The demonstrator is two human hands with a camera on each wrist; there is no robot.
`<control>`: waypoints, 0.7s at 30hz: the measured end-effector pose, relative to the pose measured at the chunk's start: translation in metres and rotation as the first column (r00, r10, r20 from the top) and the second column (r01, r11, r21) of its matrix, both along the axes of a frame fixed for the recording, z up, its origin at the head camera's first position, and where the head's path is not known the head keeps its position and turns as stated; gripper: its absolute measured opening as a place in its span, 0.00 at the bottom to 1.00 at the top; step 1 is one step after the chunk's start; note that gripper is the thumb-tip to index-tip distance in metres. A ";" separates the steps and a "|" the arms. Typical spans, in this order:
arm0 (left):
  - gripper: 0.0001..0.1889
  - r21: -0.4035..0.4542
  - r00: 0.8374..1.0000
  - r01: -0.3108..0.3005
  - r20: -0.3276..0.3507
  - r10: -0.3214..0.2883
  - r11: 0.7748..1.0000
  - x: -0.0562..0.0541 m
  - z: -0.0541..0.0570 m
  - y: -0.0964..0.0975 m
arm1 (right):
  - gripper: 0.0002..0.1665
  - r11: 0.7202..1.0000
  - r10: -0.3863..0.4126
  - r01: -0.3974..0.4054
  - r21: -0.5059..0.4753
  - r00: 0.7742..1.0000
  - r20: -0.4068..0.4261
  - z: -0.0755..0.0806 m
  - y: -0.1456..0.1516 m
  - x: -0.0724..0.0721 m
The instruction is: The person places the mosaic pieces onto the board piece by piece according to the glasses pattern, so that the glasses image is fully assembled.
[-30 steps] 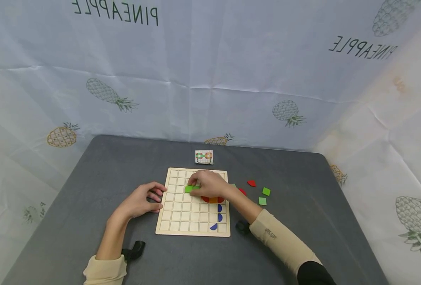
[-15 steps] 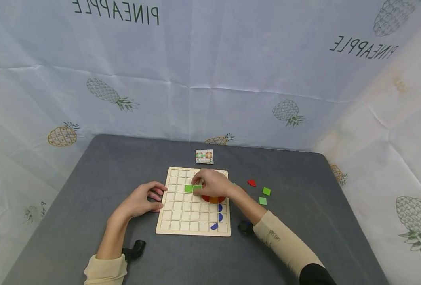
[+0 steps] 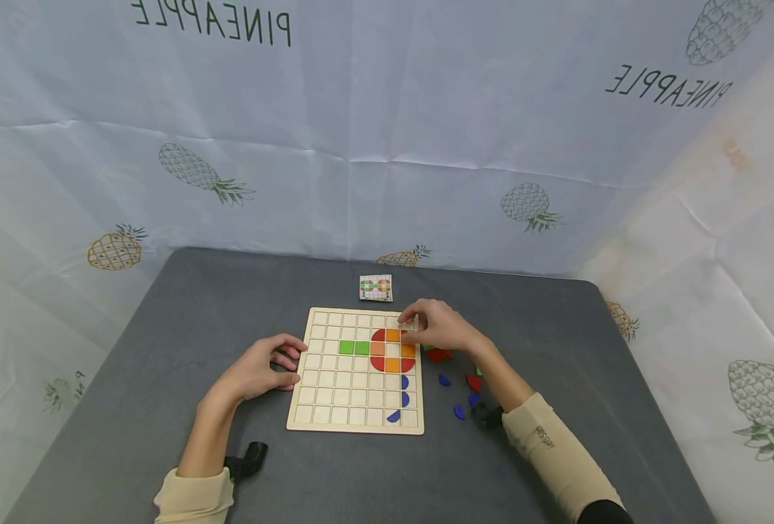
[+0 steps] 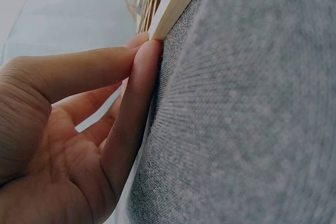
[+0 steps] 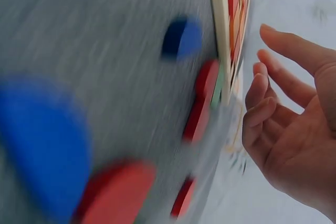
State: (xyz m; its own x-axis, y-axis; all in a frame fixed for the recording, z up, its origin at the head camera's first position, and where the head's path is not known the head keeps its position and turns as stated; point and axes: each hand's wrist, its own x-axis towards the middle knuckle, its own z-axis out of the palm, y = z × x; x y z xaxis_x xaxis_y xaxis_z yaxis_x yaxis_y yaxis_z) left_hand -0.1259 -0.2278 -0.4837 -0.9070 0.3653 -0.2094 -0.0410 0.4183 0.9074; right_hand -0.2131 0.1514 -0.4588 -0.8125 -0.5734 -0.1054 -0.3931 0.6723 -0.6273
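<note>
A pale wooden grid board [image 3: 334, 397] lies on the table. My left hand [image 3: 255, 371] rests at its left side; in the left wrist view the thumb and a finger [image 4: 139, 77] touch the board's edge. My right hand [image 3: 445, 326] hovers over the board's upper right, and in the right wrist view its thumb and fingers are apart with nothing between them. Two green squares [image 3: 354, 348] sit in a row on the board, beside a ring of red and orange tiles [image 3: 378, 349] partly covered by my right hand. Blue half-round tiles [image 3: 405, 399] lie lower on the right side.
Right of the board lie loose red tiles [image 3: 439, 355], blue half-rounds [image 3: 459, 412] and some green pieces, partly behind my right arm. A small pattern card [image 3: 376, 288] lies beyond the board. A printed curtain [image 3: 360, 131] hangs behind the grey table [image 3: 242, 291].
My right hand has moved right from the green squares, leaving them on the board and uncovering most of the red and orange ring. My left hand stays at the board's edge.
</note>
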 end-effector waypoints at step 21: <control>0.25 0.011 1.000 0.010 0.004 -0.010 1.000 0.000 0.002 0.000 | 0.21 0.999 -0.032 0.026 0.041 0.987 0.158 -0.010 0.115 -0.009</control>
